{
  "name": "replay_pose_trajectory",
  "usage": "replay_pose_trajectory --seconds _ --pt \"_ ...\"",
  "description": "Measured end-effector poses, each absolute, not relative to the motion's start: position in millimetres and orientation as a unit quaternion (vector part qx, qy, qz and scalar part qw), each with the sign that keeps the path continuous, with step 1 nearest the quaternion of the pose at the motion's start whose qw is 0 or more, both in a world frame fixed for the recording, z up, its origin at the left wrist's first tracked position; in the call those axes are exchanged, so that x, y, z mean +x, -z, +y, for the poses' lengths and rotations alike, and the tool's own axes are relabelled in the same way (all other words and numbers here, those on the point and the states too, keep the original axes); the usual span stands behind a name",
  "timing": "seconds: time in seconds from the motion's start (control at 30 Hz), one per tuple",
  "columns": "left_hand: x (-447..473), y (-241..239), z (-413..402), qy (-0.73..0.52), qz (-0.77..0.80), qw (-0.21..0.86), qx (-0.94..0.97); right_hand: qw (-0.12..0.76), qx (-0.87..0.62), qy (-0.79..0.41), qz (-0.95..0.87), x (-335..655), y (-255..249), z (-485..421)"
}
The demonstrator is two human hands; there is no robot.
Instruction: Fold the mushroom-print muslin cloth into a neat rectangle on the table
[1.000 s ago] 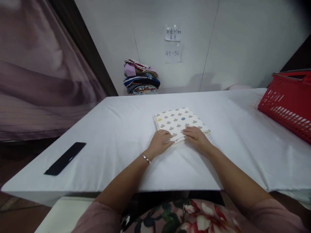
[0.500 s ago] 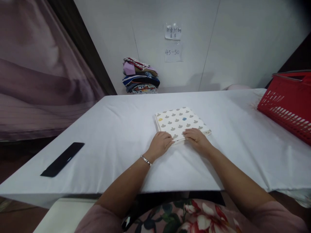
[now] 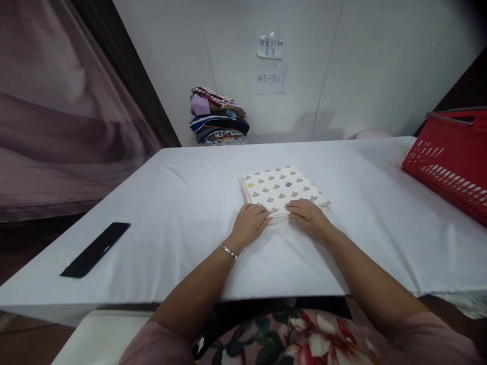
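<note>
The folded cloth [image 3: 283,188] lies in the middle of the desk [image 3: 182,203]. The left hand [image 3: 251,224] and right hand [image 3: 309,215] rest on its near edge. Their fingers are curled close together, and I cannot tell if they pinch it.

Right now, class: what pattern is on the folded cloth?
The folded cream cloth bears grey mouse-head shapes, one yellow, one blue; head view.

Both hands, left hand [image 3: 251,223] and right hand [image 3: 308,215], rest on folded patterned cloth [image 3: 279,188].
</note>
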State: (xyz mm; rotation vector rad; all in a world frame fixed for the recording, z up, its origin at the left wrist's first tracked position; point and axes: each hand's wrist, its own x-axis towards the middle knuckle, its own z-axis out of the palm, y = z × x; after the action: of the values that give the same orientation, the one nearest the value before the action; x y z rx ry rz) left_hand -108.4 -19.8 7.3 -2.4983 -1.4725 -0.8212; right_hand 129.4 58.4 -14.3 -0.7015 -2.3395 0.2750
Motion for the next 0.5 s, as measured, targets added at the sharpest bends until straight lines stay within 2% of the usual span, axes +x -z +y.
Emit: replay_pose_trajectory --seconds 0.23,0.5 --pt "-108.9 -9.2 -20.1 0.273 -0.493 0.048 -0.825 0.351 -0.264 -0.126 -0.890 130.1 17.0 59.8" --pt "-106.9 -8.8 -22.1 0.236 -0.487 0.086 -0.837 0.334 -0.262 -0.108 -0.899 126.7 8.8 53.4"
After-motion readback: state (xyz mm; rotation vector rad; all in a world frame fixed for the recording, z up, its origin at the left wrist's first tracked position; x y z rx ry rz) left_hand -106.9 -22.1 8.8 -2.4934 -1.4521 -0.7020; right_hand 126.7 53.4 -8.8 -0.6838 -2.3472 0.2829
